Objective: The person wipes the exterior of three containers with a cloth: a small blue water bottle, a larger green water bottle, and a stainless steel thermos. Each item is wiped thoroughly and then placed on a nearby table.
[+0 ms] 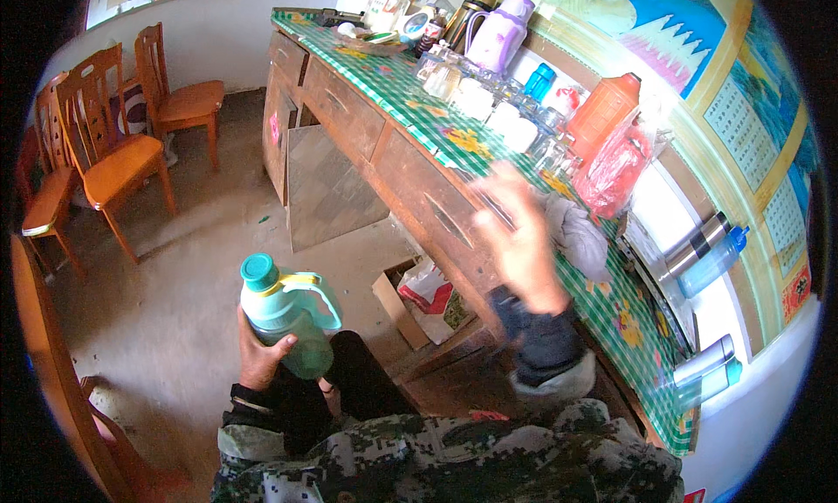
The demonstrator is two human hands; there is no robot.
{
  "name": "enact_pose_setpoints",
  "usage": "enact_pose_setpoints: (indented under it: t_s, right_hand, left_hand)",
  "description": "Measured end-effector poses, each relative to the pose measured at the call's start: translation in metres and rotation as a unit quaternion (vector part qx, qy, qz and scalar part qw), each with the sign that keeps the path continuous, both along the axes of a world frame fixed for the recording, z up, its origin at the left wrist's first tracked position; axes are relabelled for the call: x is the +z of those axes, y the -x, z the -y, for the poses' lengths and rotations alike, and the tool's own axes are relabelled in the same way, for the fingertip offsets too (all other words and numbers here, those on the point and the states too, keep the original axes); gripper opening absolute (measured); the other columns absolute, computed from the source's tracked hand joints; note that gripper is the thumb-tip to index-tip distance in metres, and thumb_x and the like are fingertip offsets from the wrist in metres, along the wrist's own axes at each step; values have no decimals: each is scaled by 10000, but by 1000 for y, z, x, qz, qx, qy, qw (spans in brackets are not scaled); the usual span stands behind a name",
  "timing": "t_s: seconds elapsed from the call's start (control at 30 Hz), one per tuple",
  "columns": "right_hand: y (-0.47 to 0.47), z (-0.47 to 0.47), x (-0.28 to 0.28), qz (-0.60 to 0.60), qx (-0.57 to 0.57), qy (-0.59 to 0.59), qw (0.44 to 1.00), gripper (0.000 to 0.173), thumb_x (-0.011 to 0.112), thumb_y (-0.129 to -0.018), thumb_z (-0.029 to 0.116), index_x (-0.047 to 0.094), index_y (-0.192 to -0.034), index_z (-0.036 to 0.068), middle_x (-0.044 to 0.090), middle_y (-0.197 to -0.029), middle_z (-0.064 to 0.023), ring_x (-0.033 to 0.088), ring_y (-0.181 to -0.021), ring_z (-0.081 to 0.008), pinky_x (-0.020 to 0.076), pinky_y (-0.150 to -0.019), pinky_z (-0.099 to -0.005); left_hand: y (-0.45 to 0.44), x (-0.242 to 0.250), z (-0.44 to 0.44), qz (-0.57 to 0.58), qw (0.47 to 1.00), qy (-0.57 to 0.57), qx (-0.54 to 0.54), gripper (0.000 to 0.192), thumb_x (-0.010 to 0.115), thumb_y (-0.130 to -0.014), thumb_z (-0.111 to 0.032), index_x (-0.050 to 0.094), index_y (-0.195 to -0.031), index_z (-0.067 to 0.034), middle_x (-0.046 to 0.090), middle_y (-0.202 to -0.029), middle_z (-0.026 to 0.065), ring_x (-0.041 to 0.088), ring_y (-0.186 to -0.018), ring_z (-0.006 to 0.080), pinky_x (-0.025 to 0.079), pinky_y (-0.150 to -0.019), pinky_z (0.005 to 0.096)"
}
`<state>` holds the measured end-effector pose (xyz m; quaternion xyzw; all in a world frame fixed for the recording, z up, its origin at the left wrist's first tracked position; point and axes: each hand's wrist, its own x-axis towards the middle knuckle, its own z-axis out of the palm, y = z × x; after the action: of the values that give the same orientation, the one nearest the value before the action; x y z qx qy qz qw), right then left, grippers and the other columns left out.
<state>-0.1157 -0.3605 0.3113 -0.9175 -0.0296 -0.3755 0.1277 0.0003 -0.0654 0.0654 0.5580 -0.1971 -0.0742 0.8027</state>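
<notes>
My left hand (pixel 262 349) grips a pale green thermos jug (pixel 288 329) around its body, upright above my lap. The jug has a teal screw cap (pixel 259 271), a yellow collar and a side handle facing right. Motion blurs my right hand (pixel 520 241), raised by the front edge of the wooden sideboard (pixel 406 175). Its thumb and fingers look apart, with nothing visible between them. Just right of it a crumpled grey cloth (pixel 579 234) lies on the green checked tablecloth (pixel 628 300).
Drinking glasses (pixel 488 103), a purple thermos jug (pixel 501 35), an orange jug (pixel 602 110) and a red plastic bag (pixel 619 169) crowd the sideboard. Clear bottles (pixel 713 260) stand at its right. Below is an open cardboard box (pixel 402 306). Wooden chairs (pixel 121 166) stand left.
</notes>
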Motion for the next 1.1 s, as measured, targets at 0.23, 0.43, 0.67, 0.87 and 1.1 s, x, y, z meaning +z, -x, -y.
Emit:
enact_pose_setpoints:
  t_s: [0.23, 0.43, 0.67, 0.87, 1.1]
  right_hand:
    - [56, 111, 28, -231, -412, 83, 878, 534, 627, -841, 286, 492, -1300, 49, 516, -1254, -287, 482, -1184, -428, 410, -971, -464]
    - [65, 135, 18, -314, -400, 41, 860, 397, 630, -833, 222, 596, -1171, 18, 613, -1101, -264, 580, -1052, -402, 453, -914, -444]
    - [53, 88, 31, -273, -325, -8, 905, 340, 683, -773, 160, 622, -1075, 18, 652, -986, -223, 648, -912, -340, 490, -802, -377]
    - [-5, -13, 1, 26, -95, -259, 961, 232, 640, -848, 84, 611, -1061, -4, 632, -967, -54, 577, -862, -135, 463, -809, -279]
    - [-97, -87, -102, -158, 188, -498, 831, 368, 612, -887, 132, 560, -1221, -14, 621, -1076, -58, 577, -963, -126, 449, -881, -283]
  left_hand:
    - [-9, -29, -12, 140, 979, -144, 38, 1103, 869, -598, -171, 192, -1457, -28, 377, -1379, 135, 392, -1285, 262, 327, -1085, 403]
    - [-4, -43, -12, 52, 997, -60, -7, 1114, 877, -591, -188, 193, -1457, -37, 376, -1382, 133, 393, -1288, 259, 329, -1086, 405]
    - [-6, -39, -30, 16, 997, -71, -5, 1105, 880, -615, -240, 190, -1452, -34, 385, -1371, 136, 403, -1279, 257, 332, -1081, 409]
    - [-10, -43, -42, -3, 1000, -8, -15, 1032, 839, -672, -152, 182, -1461, -46, 355, -1415, 134, 348, -1333, 251, 291, -1111, 417]
    - [-6, -54, -65, -6, 995, -91, 50, 1110, 874, -644, -227, 150, -1466, -47, 317, -1429, 141, 306, -1349, 261, 247, -1127, 406]
